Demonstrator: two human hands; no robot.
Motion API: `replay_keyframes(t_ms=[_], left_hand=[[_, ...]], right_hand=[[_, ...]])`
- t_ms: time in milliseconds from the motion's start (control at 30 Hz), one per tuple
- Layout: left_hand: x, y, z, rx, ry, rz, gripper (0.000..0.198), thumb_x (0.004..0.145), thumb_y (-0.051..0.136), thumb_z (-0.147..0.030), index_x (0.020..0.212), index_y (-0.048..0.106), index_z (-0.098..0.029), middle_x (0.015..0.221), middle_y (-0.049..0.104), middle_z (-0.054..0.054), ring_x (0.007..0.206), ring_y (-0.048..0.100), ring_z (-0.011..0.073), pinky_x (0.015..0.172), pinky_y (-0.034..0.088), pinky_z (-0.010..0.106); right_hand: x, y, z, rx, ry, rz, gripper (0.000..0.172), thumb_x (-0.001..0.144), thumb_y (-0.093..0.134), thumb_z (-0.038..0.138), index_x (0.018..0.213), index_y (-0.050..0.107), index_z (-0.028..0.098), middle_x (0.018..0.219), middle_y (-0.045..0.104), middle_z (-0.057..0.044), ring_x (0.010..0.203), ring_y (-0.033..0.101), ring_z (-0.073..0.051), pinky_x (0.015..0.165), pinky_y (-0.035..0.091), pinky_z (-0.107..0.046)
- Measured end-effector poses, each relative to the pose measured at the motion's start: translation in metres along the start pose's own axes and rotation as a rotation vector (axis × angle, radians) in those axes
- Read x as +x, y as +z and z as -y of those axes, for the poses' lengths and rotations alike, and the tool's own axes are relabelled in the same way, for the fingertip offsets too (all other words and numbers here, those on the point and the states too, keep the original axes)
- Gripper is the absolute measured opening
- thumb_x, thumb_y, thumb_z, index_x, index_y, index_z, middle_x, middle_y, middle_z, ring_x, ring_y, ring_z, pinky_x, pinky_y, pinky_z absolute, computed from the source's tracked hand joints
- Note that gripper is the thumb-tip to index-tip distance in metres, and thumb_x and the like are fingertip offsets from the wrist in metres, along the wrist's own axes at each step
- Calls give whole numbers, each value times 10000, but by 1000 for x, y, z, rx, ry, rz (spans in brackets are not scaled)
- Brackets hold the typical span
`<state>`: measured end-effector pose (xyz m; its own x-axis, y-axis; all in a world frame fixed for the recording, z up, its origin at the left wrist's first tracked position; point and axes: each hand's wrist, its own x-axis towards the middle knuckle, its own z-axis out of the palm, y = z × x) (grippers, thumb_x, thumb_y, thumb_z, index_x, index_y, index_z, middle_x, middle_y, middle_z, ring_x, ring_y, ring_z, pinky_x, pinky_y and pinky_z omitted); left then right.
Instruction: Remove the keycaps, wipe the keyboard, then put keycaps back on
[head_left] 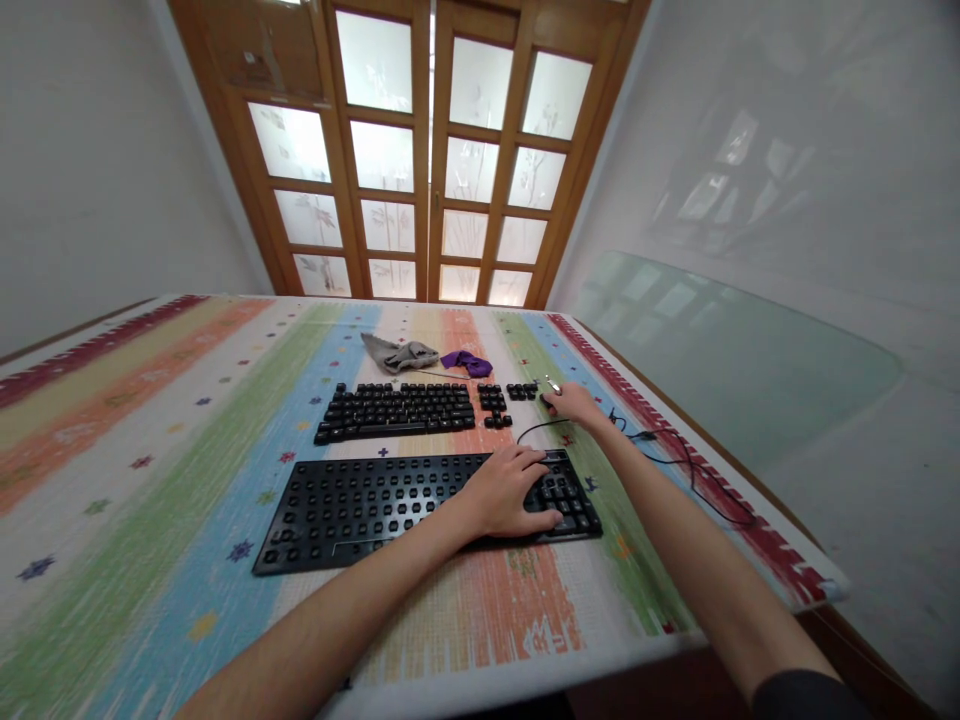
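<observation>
A black keyboard (360, 505) lies on the table in front of me. Most of its left and middle part shows bare switches, while keycaps still sit on the number pad (566, 500). My left hand (510, 490) rests on the keyboard's right part with fingers spread. Farther right, my right hand (576, 402) is closed, low over the cloth, on a small tool with a shiny metal end, which looks like a keycap puller (553, 384). Dark keycaps are by its fingertips, partly hidden. Behind the keyboard, loose black keycaps (397, 410) stand in keyboard order, with smaller groups (493, 400) beside them.
A grey cloth (397, 353) and a purple cloth (466, 363) lie behind the keycaps. The keyboard's black cable (694, 465) trails off to the right. A striped tablecloth (150, 440) covers the table. Glass-paned wooden doors (431, 150) stand beyond, and a white wall is on the right.
</observation>
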<state>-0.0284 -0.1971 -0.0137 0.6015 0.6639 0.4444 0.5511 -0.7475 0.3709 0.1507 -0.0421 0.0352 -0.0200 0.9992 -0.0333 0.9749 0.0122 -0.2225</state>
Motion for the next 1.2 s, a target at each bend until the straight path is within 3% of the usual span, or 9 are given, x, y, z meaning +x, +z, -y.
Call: replay_keyframes(t_ms=[300,500,1200], left_hand=[[1,-2,-2,3,-3,-1,544,808,648,-565,1164,638,-154,1347,587,138,1244,518,313,1087,396,469],[1,-1,-1,3,-4,-6,536,811,647,-561,1163,642,-158,1342,591,132,1249,513,313,1083,400,464],[0,1,0,20,16,-22,550,798,669,-565,1150,646,-143,1329,596,132,1228,519,304,1079,395,447]], right_hand=[[14,8,-2,-44,15,-11,363,910,520,303,734,770,108,790,749,-153,803,693,-229,650,424,-253],[16,13,-4,-69,24,-70,321,906,546,332,862,779,116,940,755,-174,886,693,-248,642,408,-254],[13,12,9,-10,0,-85,342,900,529,292,774,782,99,832,758,-159,837,694,-239,687,422,-260]])
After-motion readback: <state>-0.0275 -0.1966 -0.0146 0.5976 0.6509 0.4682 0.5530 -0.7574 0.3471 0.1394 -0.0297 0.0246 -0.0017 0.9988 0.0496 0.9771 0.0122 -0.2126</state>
